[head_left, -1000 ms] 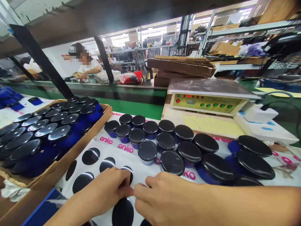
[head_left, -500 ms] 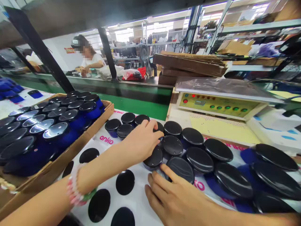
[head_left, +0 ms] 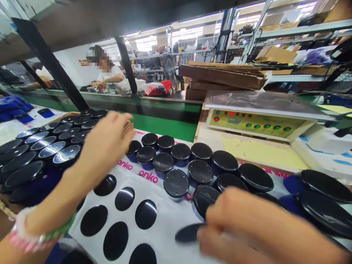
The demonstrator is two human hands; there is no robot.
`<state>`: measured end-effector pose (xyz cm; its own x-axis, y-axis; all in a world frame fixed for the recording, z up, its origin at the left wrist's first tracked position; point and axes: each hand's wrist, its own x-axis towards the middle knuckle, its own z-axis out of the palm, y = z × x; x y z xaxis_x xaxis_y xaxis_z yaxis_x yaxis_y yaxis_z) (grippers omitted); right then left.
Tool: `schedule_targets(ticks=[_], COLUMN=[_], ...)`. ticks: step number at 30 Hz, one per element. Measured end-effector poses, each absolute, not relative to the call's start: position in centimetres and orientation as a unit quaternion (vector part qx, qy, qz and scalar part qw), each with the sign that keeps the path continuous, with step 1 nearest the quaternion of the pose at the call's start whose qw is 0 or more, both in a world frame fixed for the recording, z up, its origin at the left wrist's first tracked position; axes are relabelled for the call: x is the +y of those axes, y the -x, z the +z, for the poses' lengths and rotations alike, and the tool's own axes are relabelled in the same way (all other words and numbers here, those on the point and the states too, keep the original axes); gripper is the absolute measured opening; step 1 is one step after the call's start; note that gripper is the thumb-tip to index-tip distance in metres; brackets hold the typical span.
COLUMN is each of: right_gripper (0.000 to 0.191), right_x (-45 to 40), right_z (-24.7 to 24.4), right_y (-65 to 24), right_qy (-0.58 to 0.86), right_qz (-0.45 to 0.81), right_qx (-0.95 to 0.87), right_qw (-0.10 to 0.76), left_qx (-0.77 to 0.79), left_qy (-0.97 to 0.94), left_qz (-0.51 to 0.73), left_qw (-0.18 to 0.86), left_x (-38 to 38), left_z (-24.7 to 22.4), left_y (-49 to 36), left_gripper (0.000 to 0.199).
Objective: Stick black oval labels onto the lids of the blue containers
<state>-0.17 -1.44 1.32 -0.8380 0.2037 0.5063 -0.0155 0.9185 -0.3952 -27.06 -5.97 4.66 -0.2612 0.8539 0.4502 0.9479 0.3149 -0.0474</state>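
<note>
My right hand (head_left: 239,223), blurred, pinches the edge of a thin black disc (head_left: 187,233), held tilted over the white sheet at lower centre. Beside it stand rows of blue round containers with black tops (head_left: 176,182). My left hand (head_left: 108,137) is up at left, between the cardboard box and the near containers. Motion smears its fingers, so whether they hold anything cannot be made out. A bracelet of pink and green beads (head_left: 41,234) circles that wrist. Several flat black discs (head_left: 116,240) lie on the white sheet (head_left: 162,234) printed "anko".
A cardboard box (head_left: 129,129) full of similar containers (head_left: 66,154) stands at left. Behind right is a control unit (head_left: 261,123) with lit buttons. A green conveyor belt (head_left: 170,123) runs behind the table; a co-worker (head_left: 110,73) sits beyond it. Overhead is a dark shelf (head_left: 154,13).
My left hand has moved away from the containers, up and left toward the box. My right hand has shifted right and now holds a black disc above the sheet.
</note>
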Motion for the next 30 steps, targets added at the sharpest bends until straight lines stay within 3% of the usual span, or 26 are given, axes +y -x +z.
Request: schedule_targets(ticks=[4, 8, 10, 13, 22, 30], right_gripper=[0.018, 0.026, 0.026, 0.027, 0.029, 0.025], right_x=[3.1, 5.4, 5.3, 4.7, 4.3, 3.9], right_z=[2.5, 1.0, 0.0, -1.1, -1.9, -2.3], right_y=[1.7, 4.7, 5.5, 5.7, 5.0, 5.2], right_qy=[0.223, 0.296, 0.291, 0.274, 0.302, 0.296], right_qz=[0.359, 0.462, 0.457, 0.449, 0.471, 0.392], right_qx=[-0.880, -0.825, -0.829, -0.838, -0.818, -0.858], right_qw=[0.217, 0.136, 0.139, 0.147, 0.135, 0.151], left_qx=[-0.786, -0.746, -0.734, -0.712, -0.660, -0.663], left_qy=[0.594, 0.603, 0.607, 0.624, 0.686, 0.692], left_qz=[-0.159, -0.226, -0.252, -0.281, -0.305, -0.285], left_qw=[-0.062, -0.170, -0.172, -0.159, -0.016, -0.015], left_x=[-8.9, -10.1, -9.9, -9.2, -8.8, -8.8], left_z=[-0.3, -3.8, -4.7, -5.7, -7.0, -7.0], left_y=[23.4, 21.4, 21.2, 21.4, 21.8, 21.9], left_gripper=[0.034, 0.062, 0.069, 0.055, 0.050, 0.047])
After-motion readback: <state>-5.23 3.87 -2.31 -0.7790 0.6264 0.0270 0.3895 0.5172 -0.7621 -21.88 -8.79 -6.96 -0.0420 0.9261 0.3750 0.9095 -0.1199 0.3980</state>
